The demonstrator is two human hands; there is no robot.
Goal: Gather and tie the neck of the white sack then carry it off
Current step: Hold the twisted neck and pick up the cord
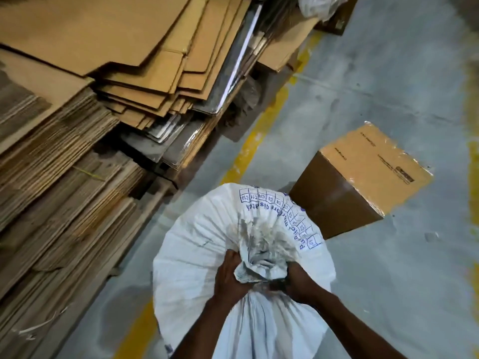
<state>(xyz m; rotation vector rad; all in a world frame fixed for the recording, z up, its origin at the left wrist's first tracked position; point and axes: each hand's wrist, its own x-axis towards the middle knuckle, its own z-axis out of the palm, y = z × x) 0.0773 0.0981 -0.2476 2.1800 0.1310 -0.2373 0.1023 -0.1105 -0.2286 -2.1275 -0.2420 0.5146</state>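
A full white woven sack (197, 255) with blue printing stands on the grey floor right below me. Its neck (259, 265) is bunched into a dirty, crumpled knot of fabric at the top. My left hand (229, 277) grips the bunched neck from the left, fingers curled into the cloth. On the right side of the neck my right hand (298, 282) clamps the same bunch. Both forearms reach in from the bottom edge. No cord or tie is visible.
A sealed brown carton (363, 177) sits on the floor just beyond the sack, to the right. Tall stacks of flattened cardboard (90, 112) fill the left side. A yellow floor line (254, 146) runs along the stacks; grey floor (388, 281) lies on the right.
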